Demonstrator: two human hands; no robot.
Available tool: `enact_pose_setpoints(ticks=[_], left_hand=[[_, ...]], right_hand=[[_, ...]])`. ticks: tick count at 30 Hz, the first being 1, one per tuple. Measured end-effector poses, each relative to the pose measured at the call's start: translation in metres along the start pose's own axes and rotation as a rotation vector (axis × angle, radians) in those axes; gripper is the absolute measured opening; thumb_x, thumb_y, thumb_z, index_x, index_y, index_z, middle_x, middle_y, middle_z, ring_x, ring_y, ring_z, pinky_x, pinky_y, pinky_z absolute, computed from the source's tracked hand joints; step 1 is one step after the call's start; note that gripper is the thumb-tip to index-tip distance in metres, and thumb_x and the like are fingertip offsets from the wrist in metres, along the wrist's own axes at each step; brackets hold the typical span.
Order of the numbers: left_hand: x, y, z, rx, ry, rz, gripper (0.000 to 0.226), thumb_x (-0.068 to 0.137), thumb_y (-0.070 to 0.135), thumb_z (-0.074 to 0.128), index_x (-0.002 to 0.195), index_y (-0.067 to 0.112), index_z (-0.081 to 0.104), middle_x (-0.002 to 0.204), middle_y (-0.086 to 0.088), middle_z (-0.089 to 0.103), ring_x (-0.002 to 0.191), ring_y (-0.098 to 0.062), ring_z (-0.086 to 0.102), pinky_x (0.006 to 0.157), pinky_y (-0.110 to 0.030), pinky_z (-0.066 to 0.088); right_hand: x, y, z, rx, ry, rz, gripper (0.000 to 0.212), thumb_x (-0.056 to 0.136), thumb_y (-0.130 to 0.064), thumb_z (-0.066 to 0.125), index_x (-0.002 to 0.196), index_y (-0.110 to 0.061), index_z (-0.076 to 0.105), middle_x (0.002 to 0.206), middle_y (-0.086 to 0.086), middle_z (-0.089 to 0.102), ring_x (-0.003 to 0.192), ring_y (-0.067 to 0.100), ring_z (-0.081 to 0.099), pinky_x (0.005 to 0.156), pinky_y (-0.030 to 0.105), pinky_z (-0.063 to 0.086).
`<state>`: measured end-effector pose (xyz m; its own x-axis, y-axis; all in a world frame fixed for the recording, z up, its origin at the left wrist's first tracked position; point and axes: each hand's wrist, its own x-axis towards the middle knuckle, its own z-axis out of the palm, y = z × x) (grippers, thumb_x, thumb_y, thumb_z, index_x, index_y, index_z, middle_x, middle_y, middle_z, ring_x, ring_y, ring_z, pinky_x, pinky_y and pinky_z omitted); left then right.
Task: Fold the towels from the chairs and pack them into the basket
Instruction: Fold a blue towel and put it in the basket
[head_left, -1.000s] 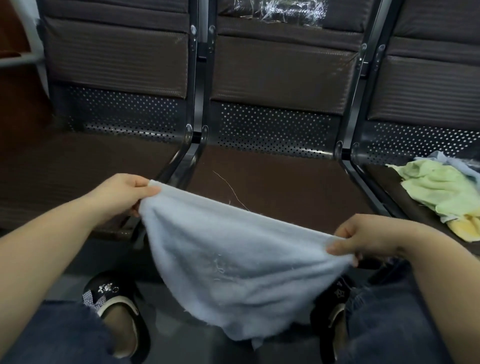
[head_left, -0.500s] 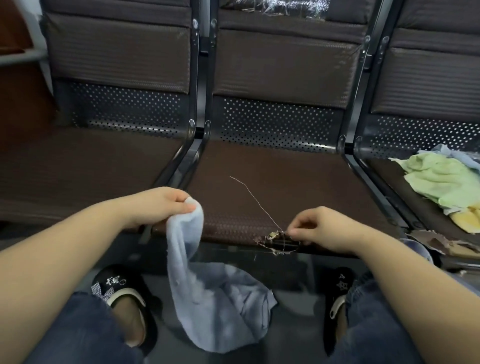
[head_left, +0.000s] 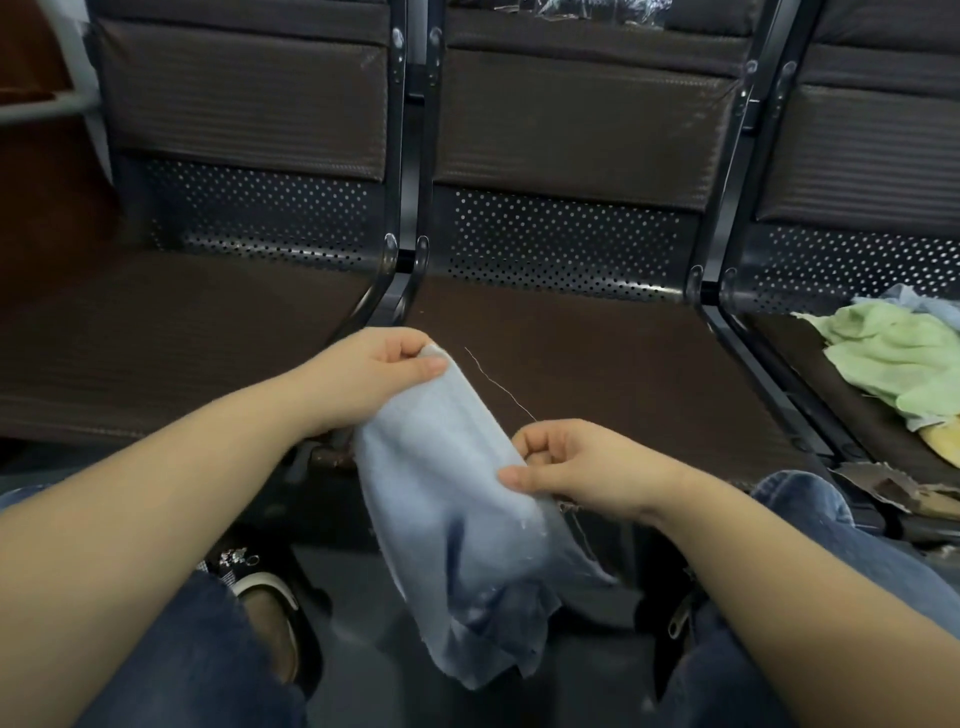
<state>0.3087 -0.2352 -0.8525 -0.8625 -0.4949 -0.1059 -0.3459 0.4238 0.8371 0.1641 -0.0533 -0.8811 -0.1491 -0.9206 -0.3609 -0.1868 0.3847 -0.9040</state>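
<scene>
— Where is the pale blue towel seen?

— It is held up in front of the middle seat of the bench, hanging down between the knees towards the floor. Its lower end is bunched and creased, clear of the seat.

— How is it gripped?

— The upper corner is pinched by the left hand, thumb on top and fingers curled behind the cloth. The right edge is pinched lower down by the right hand, thumb pressed flat on the fabric and the other fingers curled in. Both grips are closed on the towel; neither is spread.

— Are other towels visible?

— A light green towel is seen heaped on the right seat, with a bit of blue cloth behind it and a yellow one at its near edge, partly cut off by the frame.

— Anything else on the bench?

— A loose thread is seen standing up from the middle seat, just beside the right hand. Torn covering is seen at the front edge of the right seat. The left seat is seen beside the left forearm.
</scene>
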Motion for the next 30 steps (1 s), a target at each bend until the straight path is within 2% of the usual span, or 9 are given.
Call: enact_pose_setpoints(ticks=[4,6,8,14,19,23,26,28,30], left_hand=[[0.003,-0.019,-0.019,0.066,0.152,-0.114,0.02,0.095,0.033,0.054,0.087,0.025,0.071,0.091,-0.003,0.072,0.095,-0.025,0.065,0.091,-0.046,0.048],[0.005,-0.031,-0.026,0.111,0.187,-0.187,0.021,0.094,0.034,0.053,0.087,0.023,0.07,0.091,-0.004,0.071,0.093,-0.024,0.064,0.087,-0.043,0.048],[0.007,-0.043,-0.03,0.142,0.19,-0.25,0.024,0.095,0.032,0.053,0.087,0.016,0.069,0.086,-0.007,0.068,0.083,-0.023,0.059,0.076,-0.038,0.045],[0.012,-0.074,-0.044,0.115,0.236,-0.366,0.027,0.093,0.027,0.056,0.072,0.014,0.066,0.075,-0.011,0.064,0.076,-0.025,0.055,0.07,-0.034,0.04],[0.008,-0.078,-0.038,0.009,-0.114,-0.52,0.022,0.097,0.016,0.052,0.094,0.009,0.073,0.09,-0.016,0.072,0.079,-0.029,0.065,0.073,-0.04,0.053],[0.003,-0.072,-0.033,-0.002,-0.392,-0.675,0.021,0.099,0.011,0.046,0.106,0.004,0.065,0.084,-0.015,0.07,0.059,-0.022,0.066,0.052,-0.028,0.054],[0.014,-0.066,-0.028,-0.018,-0.237,-0.605,0.018,0.099,0.015,0.048,0.095,0.008,0.064,0.076,-0.008,0.069,0.058,-0.019,0.064,0.049,-0.024,0.051],[0.027,-0.065,-0.026,0.177,-0.07,-0.482,0.022,0.097,0.023,0.054,0.079,0.013,0.064,0.07,-0.003,0.063,0.065,-0.017,0.059,0.055,-0.026,0.047],[0.038,-0.063,-0.022,0.348,0.07,-0.411,0.028,0.094,0.027,0.058,0.071,0.012,0.062,0.061,-0.003,0.056,0.059,-0.018,0.054,0.055,-0.027,0.041]], right_hand=[[-0.01,0.003,-0.023,-0.107,-0.139,0.194,0.007,0.087,-0.008,0.066,0.08,-0.01,0.063,0.07,0.001,0.061,0.058,0.006,0.054,0.055,0.014,0.042],[-0.015,0.007,-0.04,-0.209,-0.146,0.288,0.009,0.083,-0.014,0.071,0.082,-0.007,0.066,0.075,0.006,0.061,0.065,0.012,0.054,0.06,0.02,0.042],[-0.022,0.012,-0.057,-0.289,-0.13,0.392,0.012,0.078,-0.02,0.075,0.078,-0.01,0.069,0.078,0.011,0.06,0.071,0.021,0.051,0.062,0.028,0.04],[-0.044,0.021,-0.098,-0.266,0.049,0.573,0.021,0.085,-0.013,0.069,0.064,-0.011,0.067,0.053,0.003,0.054,0.044,0.01,0.046,0.044,0.019,0.038],[-0.046,0.035,-0.121,-0.129,0.278,0.532,0.025,0.091,-0.013,0.06,0.067,-0.006,0.056,0.055,0.009,0.055,0.045,0.013,0.05,0.046,0.022,0.04],[-0.048,0.038,-0.129,-0.005,0.34,0.614,0.034,0.091,-0.015,0.061,0.06,-0.008,0.049,0.047,0.006,0.041,0.039,0.012,0.036,0.037,0.02,0.032],[-0.039,0.032,-0.13,-0.293,0.452,0.633,0.031,0.088,-0.026,0.067,0.065,-0.006,0.06,0.056,0.009,0.052,0.046,0.017,0.048,0.044,0.021,0.038],[-0.027,0.026,-0.132,-0.642,0.507,0.677,0.037,0.088,-0.039,0.065,0.09,-0.003,0.07,0.085,0.012,0.065,0.08,0.025,0.062,0.068,0.027,0.046],[-0.014,0.024,-0.131,-0.733,0.582,0.692,0.042,0.092,-0.042,0.057,0.097,-0.002,0.07,0.094,0.011,0.067,0.094,0.026,0.062,0.081,0.03,0.046]])
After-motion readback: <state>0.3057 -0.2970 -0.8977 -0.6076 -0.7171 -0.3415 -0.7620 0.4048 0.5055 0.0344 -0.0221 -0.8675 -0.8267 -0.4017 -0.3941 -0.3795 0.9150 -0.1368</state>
